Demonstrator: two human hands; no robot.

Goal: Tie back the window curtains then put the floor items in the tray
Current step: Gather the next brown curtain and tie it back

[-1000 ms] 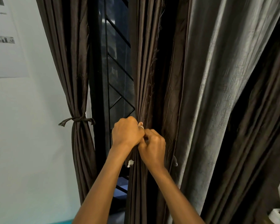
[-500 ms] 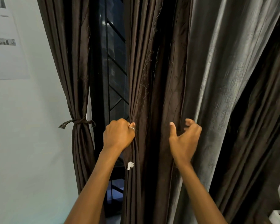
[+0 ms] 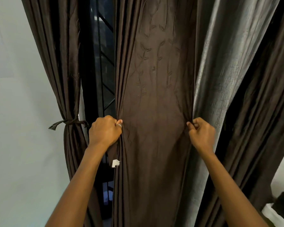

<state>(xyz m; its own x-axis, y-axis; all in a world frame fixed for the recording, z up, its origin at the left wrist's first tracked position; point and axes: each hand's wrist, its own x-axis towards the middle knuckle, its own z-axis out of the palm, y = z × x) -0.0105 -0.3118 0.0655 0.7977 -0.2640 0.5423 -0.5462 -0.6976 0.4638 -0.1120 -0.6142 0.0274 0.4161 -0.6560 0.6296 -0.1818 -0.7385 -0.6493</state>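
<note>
A dark brown embroidered curtain panel hangs in front of me, stretched flat between my hands. My left hand, wearing a ring, is shut on the panel's left edge folds. My right hand pinches its right edge. A small white tag hangs from the left edge below my left hand. Further left, another brown curtain is gathered and tied with a matching fabric tie. The floor and any tray are out of view.
Between the two curtains is a dark window with black bars. A grey lining panel and more brown folds hang to the right. A white wall with a paper sheet is left; dark and white objects sit at lower right.
My hands, together on the curtain's left edge a second ago, have separated. The right hand moved right and closed on the right edge, spreading the panel flat. The view moved closer.
</note>
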